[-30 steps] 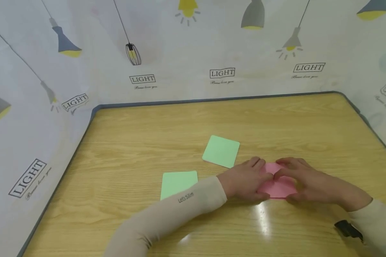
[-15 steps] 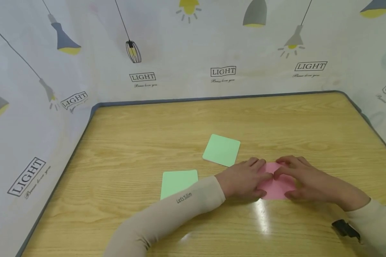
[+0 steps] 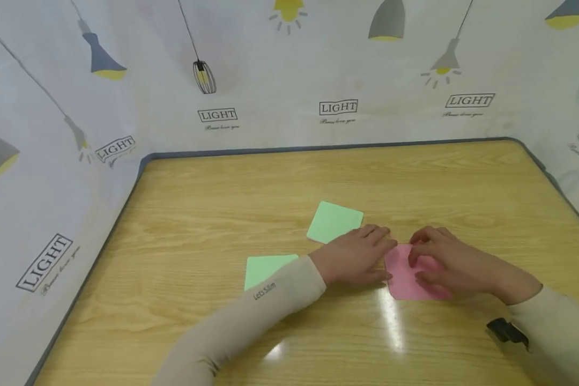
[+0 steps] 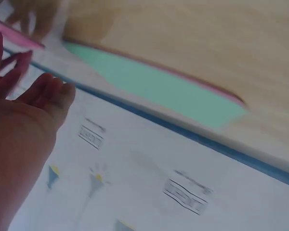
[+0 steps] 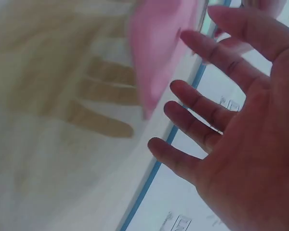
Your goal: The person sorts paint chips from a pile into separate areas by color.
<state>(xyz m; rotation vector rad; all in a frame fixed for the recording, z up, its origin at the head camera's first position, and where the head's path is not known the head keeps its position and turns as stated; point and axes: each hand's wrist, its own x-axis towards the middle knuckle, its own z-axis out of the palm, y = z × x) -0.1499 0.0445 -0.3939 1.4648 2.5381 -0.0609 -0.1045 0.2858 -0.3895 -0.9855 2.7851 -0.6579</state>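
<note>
1. Head view: pink paper [image 3: 405, 276] lies flat on the table [image 3: 198, 225], near the front edge right of centre. Its long axis runs roughly 11 to 5 o'clock.
2. Right hand [image 3: 451, 262] is over the paper's 3 o'clock side, fingers bent, tips pressing its upper part. Left hand [image 3: 354, 254] sits at the paper's 9 o'clock, fingers fairly straight, tips at its left edge. Both are equally near; the right covers more.
3. Green sheet [image 3: 335, 221] lies at 12 o'clock from the left hand; second green sheet [image 3: 265, 268] at its 8 o'clock, part under the sleeve.
4. Left wrist view: blurred; fingers [image 4: 48, 94] loosely extended, holding nothing. Pink edge [image 4: 17, 33] at 11 o'clock.
5. Right wrist view: blurred; fingers [image 5: 202, 110] spread, paper [image 5: 159, 53] ahead of the tips at 11 o'clock; contact cannot be told.
</note>
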